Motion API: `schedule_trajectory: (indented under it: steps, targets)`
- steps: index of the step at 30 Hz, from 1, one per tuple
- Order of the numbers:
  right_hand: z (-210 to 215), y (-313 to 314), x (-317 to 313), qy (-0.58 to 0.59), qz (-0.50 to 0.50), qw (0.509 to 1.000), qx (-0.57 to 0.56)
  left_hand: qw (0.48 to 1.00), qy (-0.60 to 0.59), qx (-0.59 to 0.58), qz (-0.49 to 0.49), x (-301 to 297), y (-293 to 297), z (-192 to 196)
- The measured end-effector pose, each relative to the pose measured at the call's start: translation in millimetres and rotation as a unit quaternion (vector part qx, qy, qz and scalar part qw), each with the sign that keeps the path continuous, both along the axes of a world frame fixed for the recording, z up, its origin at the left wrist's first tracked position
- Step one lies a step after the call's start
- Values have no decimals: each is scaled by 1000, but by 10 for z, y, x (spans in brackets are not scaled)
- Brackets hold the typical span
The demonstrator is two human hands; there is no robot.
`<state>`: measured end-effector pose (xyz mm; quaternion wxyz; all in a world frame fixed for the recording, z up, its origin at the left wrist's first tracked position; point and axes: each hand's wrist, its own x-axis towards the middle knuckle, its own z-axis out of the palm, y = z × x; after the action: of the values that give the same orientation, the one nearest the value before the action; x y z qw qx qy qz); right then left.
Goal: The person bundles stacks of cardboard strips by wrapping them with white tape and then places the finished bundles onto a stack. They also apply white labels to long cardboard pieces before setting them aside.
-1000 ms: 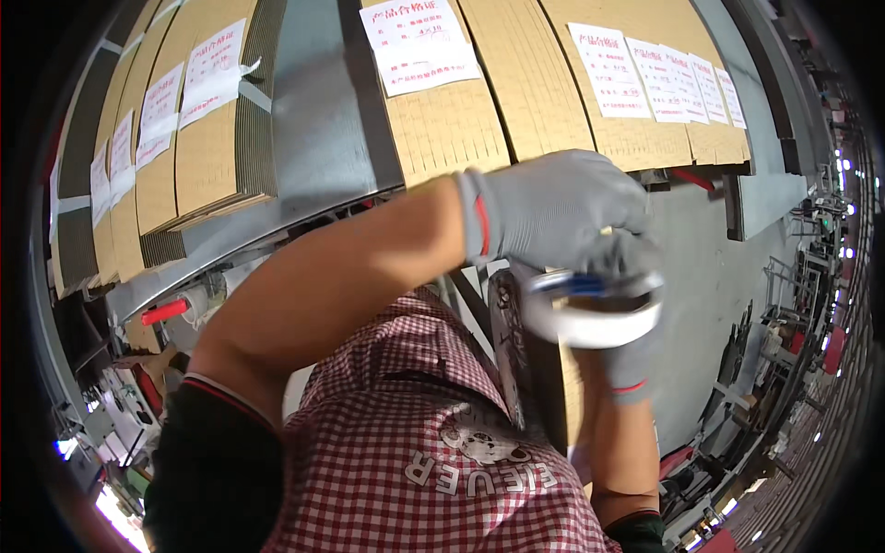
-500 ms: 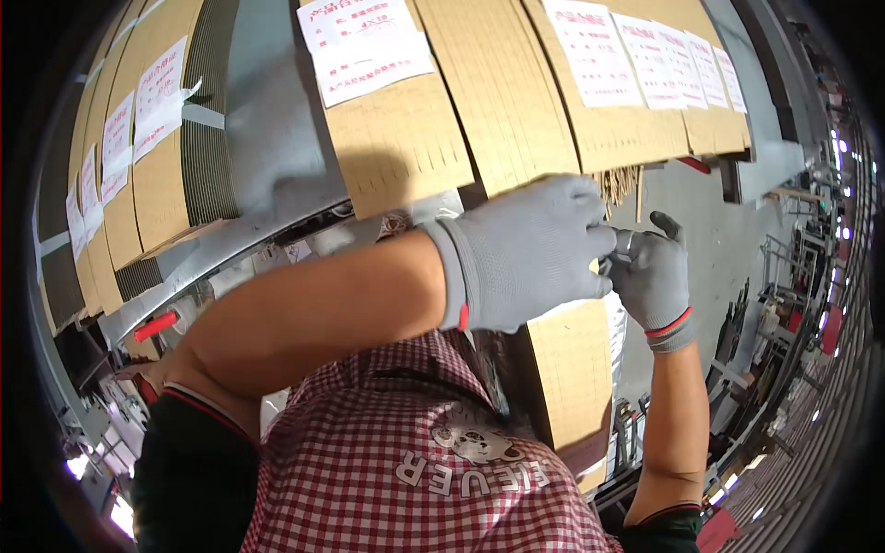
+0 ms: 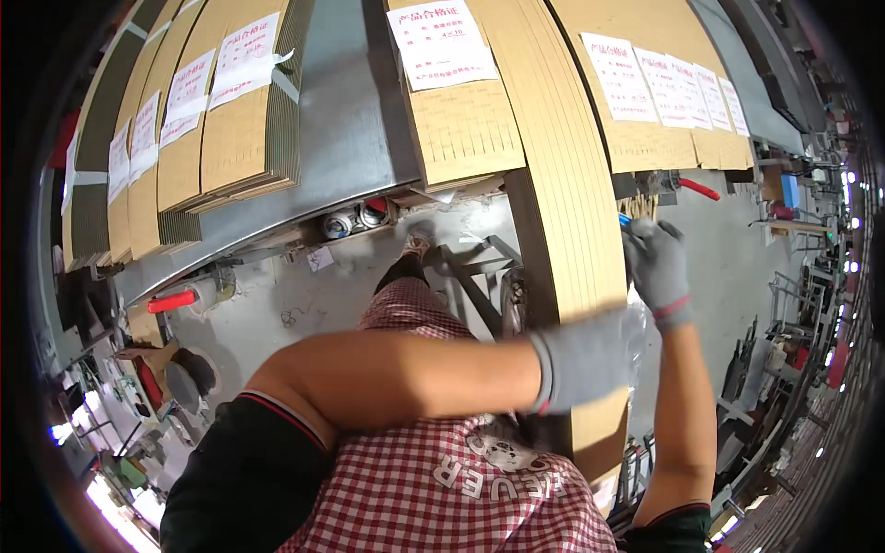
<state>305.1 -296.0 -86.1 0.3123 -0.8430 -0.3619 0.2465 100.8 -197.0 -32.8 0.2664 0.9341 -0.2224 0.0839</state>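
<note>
I have the long cardboard stack (image 3: 576, 235) running from about one o'clock down to five, its lower end reaching past the bench edge. My left hand (image 3: 590, 359), at four o'clock, lies across that stack with the arm passing in front of the apron (image 3: 396, 488); motion blur hides its fingers, so I cannot tell how open it is or whether it holds anything. My right hand (image 3: 659, 267), at three o'clock, is just beyond the stack's right edge, fingers curled. A small blue thing (image 3: 624, 219) shows at its fingertips, though I cannot tell whether it is gripped. I judge the step in hand to be handwork around this stack; the next move calls for keeping its layers flush and both hands clear of each other. Farther out, a labelled stack (image 3: 470, 138) sits at twelve, the metal bench (image 3: 341, 120) at eleven, and taped stacks (image 3: 240, 138) at ten.
</note>
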Motion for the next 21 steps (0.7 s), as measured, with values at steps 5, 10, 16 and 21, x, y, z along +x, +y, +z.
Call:
schedule_trajectory:
  steps: [5, 10, 16, 21]
  targets:
    - [1347, -94, -721, 46, 10, 999, 20, 932, 104, -316, 143, -107, 454, 137]
    - [1992, 278, -1153, -39, 347, 937, 18, 948, -48, -284, 137, -797, 769, 436]
    - [457, 123, 6, -121, 266, 954, -59, 897, 145, -375, 184, -615, 1026, -916]
    - [148, 140, -222, 252, -55, 963, 79, 725, 283, -621, 88, -103, 898, -1588]
